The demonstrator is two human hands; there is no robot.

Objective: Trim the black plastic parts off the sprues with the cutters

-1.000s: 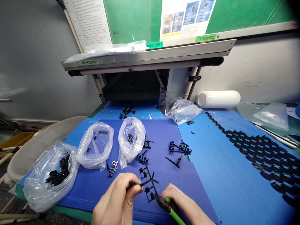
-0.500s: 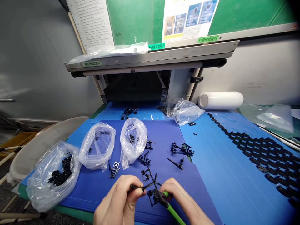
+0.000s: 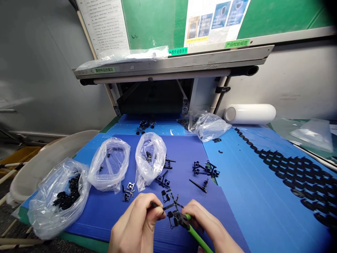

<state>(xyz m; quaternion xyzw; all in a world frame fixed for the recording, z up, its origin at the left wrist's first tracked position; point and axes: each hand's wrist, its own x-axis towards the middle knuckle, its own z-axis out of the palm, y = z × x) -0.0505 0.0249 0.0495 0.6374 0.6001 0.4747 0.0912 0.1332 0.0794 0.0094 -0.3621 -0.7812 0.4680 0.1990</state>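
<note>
Between thumb and fingers, my left hand [image 3: 139, 219] pinches the stem of a black plastic sprue [image 3: 175, 203], which branches into arms with small round parts. My right hand [image 3: 204, 219] is closed around green-handled nippers [image 3: 198, 239]. Their dark jaws are at the lower arm of the sprue, by a round part; whether they have closed on it I cannot make out. Beyond my hands lie more black sprue pieces [image 3: 163, 180] on the blue sheet, and a single one [image 3: 128, 192] sits left of my left hand.
Three open clear bags stand at left; the nearest bag [image 3: 37, 214] holds black parts. Another bag [image 3: 210, 126] lies at the back, beside a white roll [image 3: 250, 113]. Rows of black discs [image 3: 292, 168] cover the right side. A pale tub [image 3: 21, 179] stands off the left edge.
My hands, the sprue and the nippers have shifted slightly to the right in view. Both grips stay the same, and the things on the table look unchanged.
</note>
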